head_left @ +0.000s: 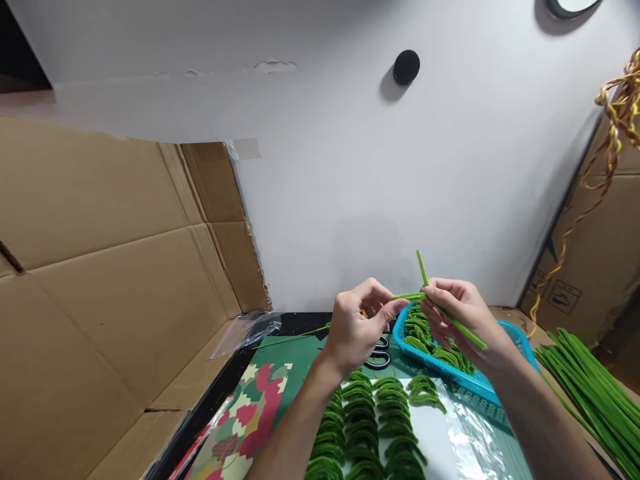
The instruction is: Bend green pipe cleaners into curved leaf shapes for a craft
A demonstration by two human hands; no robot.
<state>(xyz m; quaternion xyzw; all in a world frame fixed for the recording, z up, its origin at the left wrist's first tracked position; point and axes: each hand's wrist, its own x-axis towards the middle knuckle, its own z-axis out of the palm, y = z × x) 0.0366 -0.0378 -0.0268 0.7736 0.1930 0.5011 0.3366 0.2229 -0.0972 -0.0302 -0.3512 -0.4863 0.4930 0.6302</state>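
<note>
My left hand [359,325] pinches one end of a green pipe cleaner [407,296] between thumb and fingertips. Opposite it, my right hand [459,310] grips the crossing point, where one piece sticks up and another length runs back under the palm. Whether these are separate stems or one bent stem, I cannot tell. Below the hands, bent green pipe cleaner pieces [361,413] lie in rows on a white sheet [433,440]. Behind the right hand, a blue plastic basket [523,337] holds more looped green pieces [417,327].
Black-handled scissors [378,361] lie on the green mat [295,347] beyond the rows. A bunch of straight green pipe cleaners [593,390] is at the right. Patterned paper [250,413] sits at the left, and cardboard walls [110,267] flank a white panel [310,213]. Twisted yellow wire [613,153] hangs at the right.
</note>
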